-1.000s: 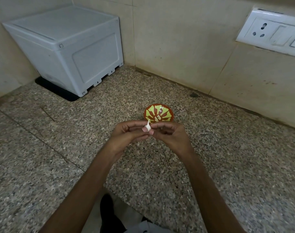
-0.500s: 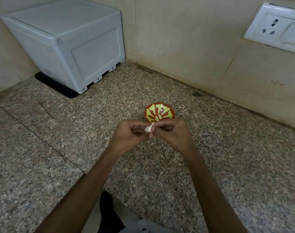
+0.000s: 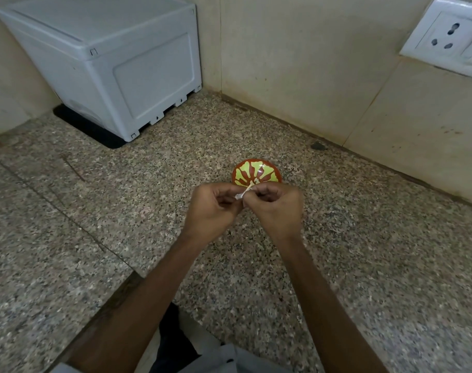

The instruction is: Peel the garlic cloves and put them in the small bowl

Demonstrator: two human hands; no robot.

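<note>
Left hand: the left hand [image 3: 212, 211] has its fingers curled in, and thumb and fingertips pinch one end of the garlic clove [image 3: 241, 194].
Right hand: the right hand [image 3: 273, 211] is curled the same way and pinches the clove from the other side. The two hands meet knuckle to knuckle above the counter.
Garlic clove: small and whitish, it is held between both sets of fingertips in the air. A thin strip of pale skin sticks up from it toward the bowl. Most of the clove is hidden by the fingers.
Small bowl: the small bowl [image 3: 256, 172] is red-brown with a yellow-green pattern and sits on the counter just beyond the hands. Its near rim is covered by the fingers. A pale bit lies near its middle, too small to identify.
Counter: the speckled granite counter [image 3: 364, 238] runs into a corner of the tiled wall [image 3: 283, 63].
In the way: only the hands themselves come between the camera and the bowl.
Far left: a white plastic box [image 3: 108, 63] stands on a black mat [image 3: 78, 122] in the corner, well apart from the bowl.
Upper right: a white wall socket [image 3: 444, 36] is set in the tiles.
Wall foot: a dark spot [image 3: 318, 146] lies beyond the bowl.
</note>
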